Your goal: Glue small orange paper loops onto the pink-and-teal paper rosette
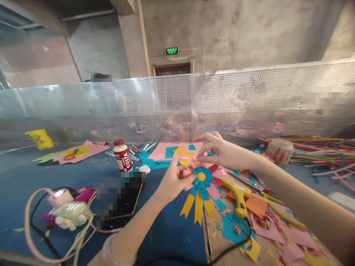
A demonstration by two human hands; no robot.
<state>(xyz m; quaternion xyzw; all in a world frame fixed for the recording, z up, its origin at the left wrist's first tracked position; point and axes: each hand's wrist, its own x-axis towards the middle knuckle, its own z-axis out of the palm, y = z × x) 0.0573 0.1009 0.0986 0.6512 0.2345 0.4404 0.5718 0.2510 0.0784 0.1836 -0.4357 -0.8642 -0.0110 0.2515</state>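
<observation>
A layered paper rosette (206,187) with a blue pleated ring, a yellow centre, pink and red loops and yellow ribbon tails is held up over the table. My left hand (177,179) pinches its left side between thumb and fingers. Just above its top edge is my right hand (213,147), fingers apart and slightly bent; whether a fingertip touches the upper pink loop I cannot tell. A yellow glue gun (239,199) lies right of the rosette, its black cord trailing toward me. Behind it rest scissors (246,181), partly covered.
Paper scraps (288,232) litter the right side. Coloured sheets (161,151) and markers (141,147) lie behind my hands. At left stand a bottle (122,157), a phone (129,199) and a cabled power strip (72,214). A perforated metal screen (138,103) borders the back.
</observation>
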